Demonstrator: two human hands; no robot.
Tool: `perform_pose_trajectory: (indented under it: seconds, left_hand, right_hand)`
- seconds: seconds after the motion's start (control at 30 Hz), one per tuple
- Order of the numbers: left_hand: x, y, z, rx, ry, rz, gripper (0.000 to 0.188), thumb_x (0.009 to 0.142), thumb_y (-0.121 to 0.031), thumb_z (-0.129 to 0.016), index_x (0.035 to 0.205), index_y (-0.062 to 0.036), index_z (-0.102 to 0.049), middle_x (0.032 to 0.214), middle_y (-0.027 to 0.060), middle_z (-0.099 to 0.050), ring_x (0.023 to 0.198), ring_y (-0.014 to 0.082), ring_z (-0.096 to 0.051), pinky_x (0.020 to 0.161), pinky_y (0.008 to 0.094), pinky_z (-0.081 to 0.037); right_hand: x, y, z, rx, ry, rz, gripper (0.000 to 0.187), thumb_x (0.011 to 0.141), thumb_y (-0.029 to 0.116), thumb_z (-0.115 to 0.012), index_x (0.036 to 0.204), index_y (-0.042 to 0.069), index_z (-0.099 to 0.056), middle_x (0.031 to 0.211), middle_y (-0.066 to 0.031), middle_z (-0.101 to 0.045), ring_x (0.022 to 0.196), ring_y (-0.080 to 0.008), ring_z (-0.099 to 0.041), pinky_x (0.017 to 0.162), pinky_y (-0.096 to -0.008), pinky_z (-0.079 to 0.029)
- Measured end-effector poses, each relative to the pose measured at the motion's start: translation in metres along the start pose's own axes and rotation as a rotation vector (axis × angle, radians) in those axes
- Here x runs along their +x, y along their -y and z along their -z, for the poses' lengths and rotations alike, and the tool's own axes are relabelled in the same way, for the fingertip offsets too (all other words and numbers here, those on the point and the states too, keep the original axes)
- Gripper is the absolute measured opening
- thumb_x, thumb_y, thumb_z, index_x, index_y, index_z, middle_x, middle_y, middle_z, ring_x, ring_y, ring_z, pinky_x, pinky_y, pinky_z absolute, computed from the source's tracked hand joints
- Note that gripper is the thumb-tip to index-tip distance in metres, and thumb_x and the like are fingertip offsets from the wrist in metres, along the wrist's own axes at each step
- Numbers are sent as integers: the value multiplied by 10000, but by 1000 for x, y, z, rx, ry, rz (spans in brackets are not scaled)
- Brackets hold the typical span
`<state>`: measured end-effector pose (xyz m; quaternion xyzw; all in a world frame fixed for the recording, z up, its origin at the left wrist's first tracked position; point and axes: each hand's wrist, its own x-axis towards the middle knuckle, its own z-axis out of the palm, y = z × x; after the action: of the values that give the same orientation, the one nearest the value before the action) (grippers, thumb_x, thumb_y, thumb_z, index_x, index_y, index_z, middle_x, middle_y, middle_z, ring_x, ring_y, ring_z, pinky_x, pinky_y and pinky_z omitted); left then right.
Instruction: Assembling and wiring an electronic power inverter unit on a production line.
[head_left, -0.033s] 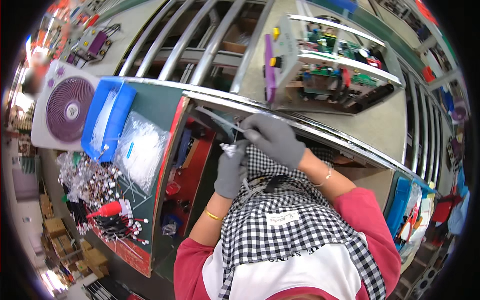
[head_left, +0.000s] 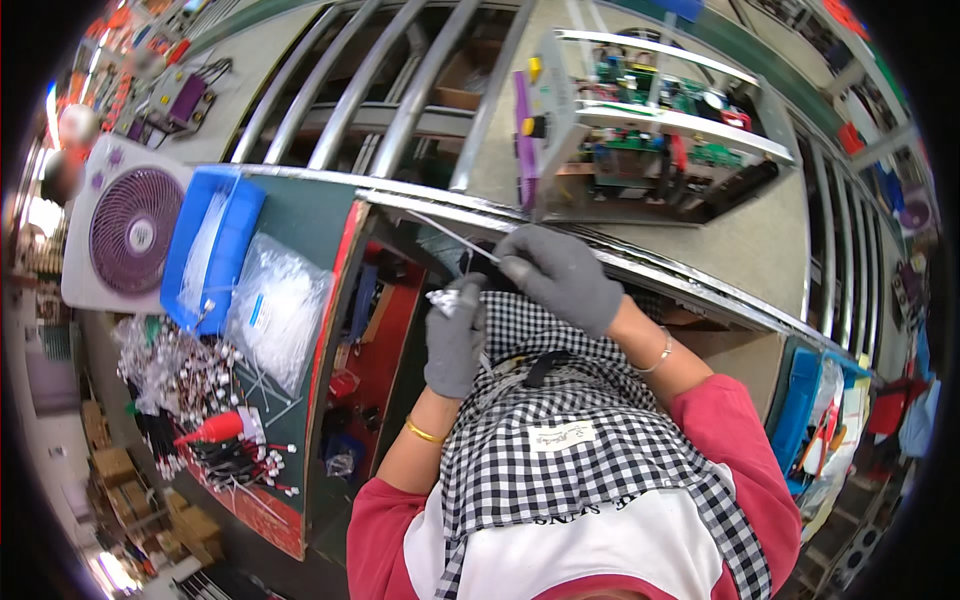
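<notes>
Both of my hands wear grey gloves and meet just in front of my checked apron [head_left: 560,400], near the metal edge of the bench. My left hand [head_left: 453,345] is closed around a bunch of small white wire connectors [head_left: 443,299], which poke out past the thumb; the wires are mostly hidden. My right hand [head_left: 565,280] pinches a thin white cable tie [head_left: 447,232], whose free end sticks out toward the upper left. Part of the tie hangs between the two hands, and I cannot tell whether it loops round the bunch.
Left, on a green-topped table, sit a blue bin [head_left: 213,250], a bag of white cable ties [head_left: 282,315], connector wires [head_left: 230,465] and a red bottle [head_left: 215,428]. A purple fan [head_left: 135,230] stands beyond. Ahead, an open-sided device [head_left: 650,140] rests on a board over rollers [head_left: 400,100].
The view has shifted slightly. My right hand has moved a little to the right and my left hand a little to the left. Both keep their hold.
</notes>
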<state>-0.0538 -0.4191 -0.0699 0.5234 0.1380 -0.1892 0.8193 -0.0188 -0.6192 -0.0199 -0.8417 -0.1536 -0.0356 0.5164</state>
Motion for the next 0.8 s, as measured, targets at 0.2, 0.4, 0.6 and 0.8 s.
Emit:
perform_pose_trajectory:
  seconds: [0.2, 0.4, 0.6, 0.8]
  left_hand:
    - [12, -24, -71, 152, 182, -193, 289, 1031, -196, -649, 1250, -9, -659, 804, 4, -652, 527, 6, -416, 461, 188, -293]
    - [23, -9, -126, 5, 287, -45, 227, 1048, -218, -639, 1174, -29, -655, 852, 44, -702, 477, 27, -401, 403, 198, -295]
    - [23, 15, -170, 49, 376, 76, 245, 1045, -244, -655, 1186, -43, -648, 878, 27, -693, 488, 26, -397, 416, 196, -309]
    - [44, 19, -190, 323, 273, -256, 351, 991, -286, -738, 1208, -33, -628, 912, 31, -686, 602, 58, -504, 539, 220, -399]
  right_hand:
    - [-54, -9, 79, -165, 81, -61, 170, 933, 197, -680, 1025, 55, -663, 881, -155, -678, 779, -322, -659, 708, -411, -520]
    - [-92, -17, 105, 645, -215, -367, 247, 935, 103, -679, 1166, 16, -684, 931, -59, -689, 861, -156, -656, 794, -317, -550]
    - [-106, -33, 103, 729, -472, -373, 275, 1016, 191, -677, 1204, -8, -701, 1021, -44, -732, 837, -86, -646, 778, -263, -553]
    - [-113, -45, 148, 424, -718, -257, 267, 1043, 206, -654, 1168, -22, -716, 940, -80, -749, 850, -113, -691, 786, -262, -565]
